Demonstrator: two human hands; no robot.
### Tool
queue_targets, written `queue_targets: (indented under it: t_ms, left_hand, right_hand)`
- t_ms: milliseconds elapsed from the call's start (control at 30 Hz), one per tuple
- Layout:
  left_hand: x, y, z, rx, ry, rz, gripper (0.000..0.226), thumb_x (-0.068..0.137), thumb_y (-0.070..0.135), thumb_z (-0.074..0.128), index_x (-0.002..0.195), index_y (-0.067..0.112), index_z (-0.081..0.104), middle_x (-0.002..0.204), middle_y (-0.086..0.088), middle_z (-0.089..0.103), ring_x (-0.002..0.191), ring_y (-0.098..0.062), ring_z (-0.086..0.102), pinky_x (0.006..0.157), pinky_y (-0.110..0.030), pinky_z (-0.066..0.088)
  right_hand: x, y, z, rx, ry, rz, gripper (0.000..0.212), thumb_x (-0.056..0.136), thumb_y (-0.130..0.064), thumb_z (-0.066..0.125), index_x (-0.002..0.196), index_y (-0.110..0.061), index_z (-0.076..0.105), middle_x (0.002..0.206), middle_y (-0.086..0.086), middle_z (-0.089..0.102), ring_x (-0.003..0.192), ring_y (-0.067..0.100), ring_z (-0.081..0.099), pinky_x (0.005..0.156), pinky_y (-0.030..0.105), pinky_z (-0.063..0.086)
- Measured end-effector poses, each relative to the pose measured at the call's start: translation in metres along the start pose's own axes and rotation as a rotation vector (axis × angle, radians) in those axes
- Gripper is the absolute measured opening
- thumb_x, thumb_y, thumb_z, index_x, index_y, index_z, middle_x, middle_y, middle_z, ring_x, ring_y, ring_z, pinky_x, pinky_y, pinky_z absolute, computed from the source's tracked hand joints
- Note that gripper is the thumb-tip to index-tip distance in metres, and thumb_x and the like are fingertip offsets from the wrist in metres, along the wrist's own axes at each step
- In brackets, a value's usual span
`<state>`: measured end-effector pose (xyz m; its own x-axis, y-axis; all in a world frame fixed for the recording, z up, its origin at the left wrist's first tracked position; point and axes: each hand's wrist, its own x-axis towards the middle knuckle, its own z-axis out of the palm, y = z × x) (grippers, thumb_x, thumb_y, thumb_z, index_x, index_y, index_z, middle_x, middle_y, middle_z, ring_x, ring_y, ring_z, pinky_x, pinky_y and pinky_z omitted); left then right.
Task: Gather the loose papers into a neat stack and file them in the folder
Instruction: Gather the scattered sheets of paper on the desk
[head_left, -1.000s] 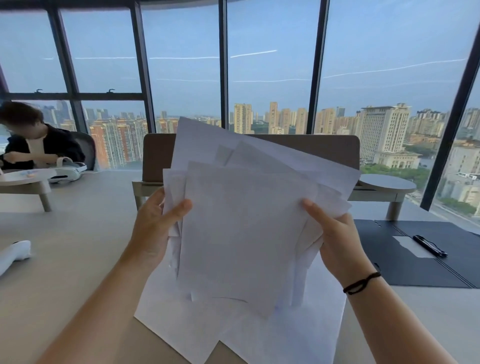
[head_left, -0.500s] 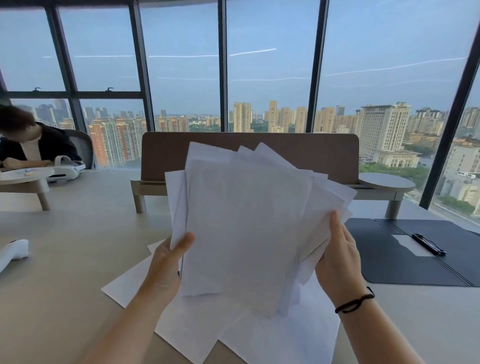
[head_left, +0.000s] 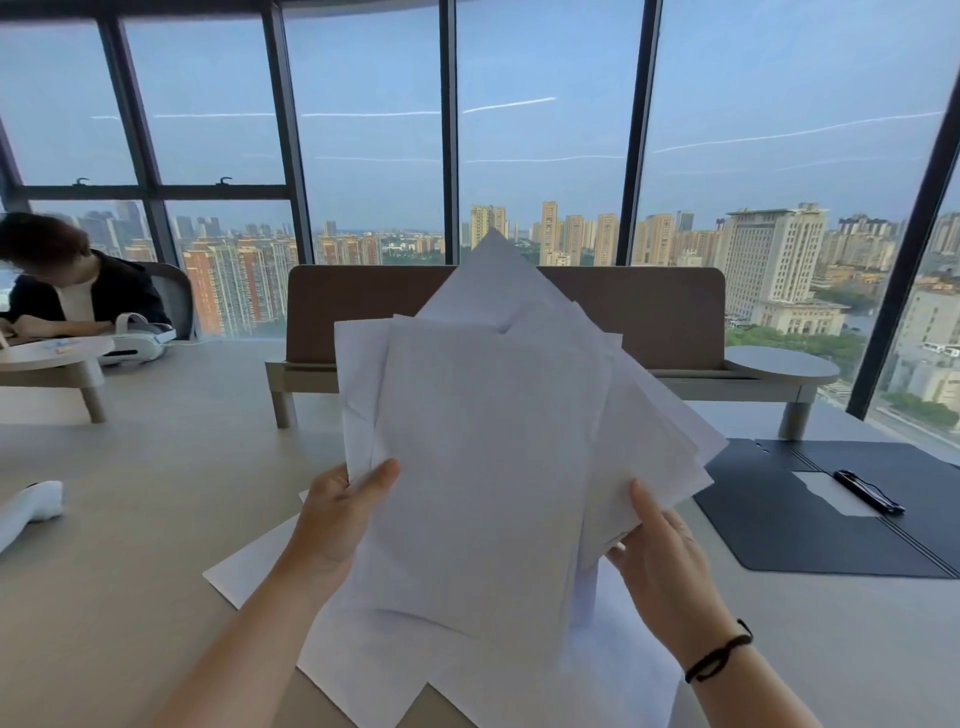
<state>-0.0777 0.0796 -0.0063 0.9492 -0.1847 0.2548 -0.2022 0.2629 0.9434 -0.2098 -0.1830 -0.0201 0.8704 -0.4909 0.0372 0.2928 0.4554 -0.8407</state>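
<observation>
The task stood roughly at its midpoint, as far as could be judged. A fanned bundle of papers was held upright above the table, its sheets skewed at different angles with corners poking out at the top and right, so the stack was gathered but not yet neat. The left hand was closed on the bundle's lower left edge, thumb across the front sheet. The right hand gripped the lower right edge, thumb pressed on the front and the fingers hidden behind the sheets. More loose sheets lay flat on the table beneath the bundle, overlapping one another (how many could not be told), and these were not yet collected. The dark folder lay open to the right, well apart from the hands, with a black pen resting on a small white slip inside it. Nothing had been filed.

What remained, by this reckoning: picking up the flat sheets, squaring all the edges, and laying the stack in the folder.

The table was broad, pale and matte. A brown divider panel stood across its far side, a white object lay at the left edge, and another person sat at the far left. Tall windows showed a hazy city skyline.
</observation>
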Motion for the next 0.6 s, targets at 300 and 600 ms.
queue_targets:
  t_ms: [300,600]
  left_hand:
    - [0.002,0.006,-0.003,-0.176,-0.053,0.03,0.07,0.042,0.054,0.094,0.1,0.017,0.08,0.106,-0.012,0.078,0.1,-0.032,0.074,0.087,-0.047,0.057]
    - [-0.001,0.003,-0.012,-0.158,-0.044,0.049,0.069,0.044,0.053,0.094,0.1,0.015,0.08,0.105,-0.013,0.078,0.101,-0.033,0.073,0.099,-0.057,0.05]
  right_hand:
    - [0.019,-0.045,0.007,0.082,-0.139,-0.209,0.022,0.095,-0.011,0.059,0.115,-0.015,0.07,0.111,0.006,0.076,0.1,0.025,0.073,0.086,0.037,0.06]
    - [0.022,-0.084,0.002,-0.727,0.035,-0.603,0.036,0.084,-0.019,0.081,0.116,-0.028,0.065,0.085,-0.001,0.076,0.065,0.007,0.071,0.057,0.021,0.057]
